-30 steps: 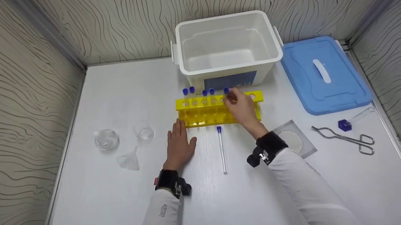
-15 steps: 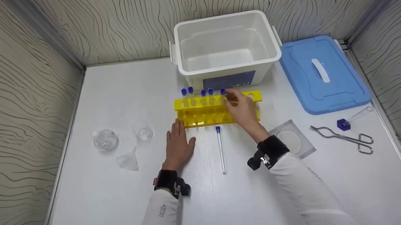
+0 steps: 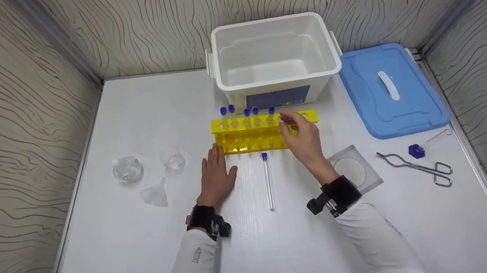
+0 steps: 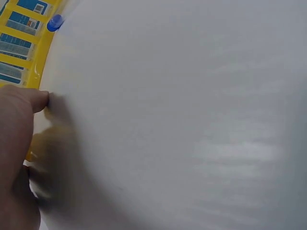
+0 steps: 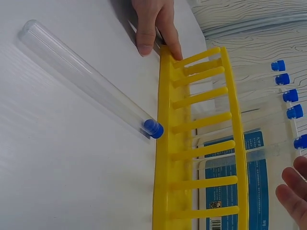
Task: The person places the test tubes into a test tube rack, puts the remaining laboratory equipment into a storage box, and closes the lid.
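A yellow test tube rack [image 3: 244, 144] stands mid-table with several blue-capped tubes [image 3: 247, 111] upright in its left holes. My right hand [image 3: 301, 134] hovers over the rack's right half, fingers relaxed and holding nothing, just right of the last capped tube [image 3: 271, 110]. In the right wrist view its fingertips [image 5: 292, 191] sit apart from that tube's cap [image 5: 301, 142]. My left hand [image 3: 217, 175] lies flat on the table, fingertips against the rack's [image 5: 163, 167] left front corner. A loose capped tube [image 3: 268, 181] lies between my hands.
An open white bin [image 3: 219, 82] stands behind the rack, its blue lid [image 3: 390, 89] to the right. Metal tongs [image 3: 419, 168], a small blue-capped tube [image 3: 425, 144] and a square pad [image 3: 355, 170] lie right. A flask [image 3: 128, 169], beaker [image 3: 175, 161] and funnel [image 3: 155, 194] sit left.
My right hand has let go of the fifth tube's cap and drawn back to the right and towards me. The left hand has stayed put.
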### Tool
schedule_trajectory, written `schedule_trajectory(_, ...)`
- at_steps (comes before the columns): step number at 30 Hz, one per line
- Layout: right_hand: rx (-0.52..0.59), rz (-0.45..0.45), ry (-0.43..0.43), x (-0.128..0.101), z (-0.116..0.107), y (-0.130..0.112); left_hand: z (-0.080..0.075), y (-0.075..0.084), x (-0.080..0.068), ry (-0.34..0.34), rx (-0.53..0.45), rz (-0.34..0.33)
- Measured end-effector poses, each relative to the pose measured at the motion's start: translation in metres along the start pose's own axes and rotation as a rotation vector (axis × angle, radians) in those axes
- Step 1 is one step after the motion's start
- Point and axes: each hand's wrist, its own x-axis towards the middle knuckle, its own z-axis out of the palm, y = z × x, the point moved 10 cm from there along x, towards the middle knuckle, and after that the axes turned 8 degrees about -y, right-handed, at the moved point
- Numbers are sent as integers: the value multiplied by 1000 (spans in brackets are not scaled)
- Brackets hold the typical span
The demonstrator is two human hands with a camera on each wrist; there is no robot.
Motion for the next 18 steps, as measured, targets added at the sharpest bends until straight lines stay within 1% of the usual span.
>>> schedule_trajectory(4, -47, -56, 22, -8, -1, -5, 0, 0, 1, -4, 1, -17)
schedule_trajectory(8, -82, -75, 15, -16, 5, -6, 1, -1, 1, -10, 3, -24)
schedule_trajectory(18, -182, 4, -50, -38, 32, 10, 2, -2, 2, -12, 4, -21)
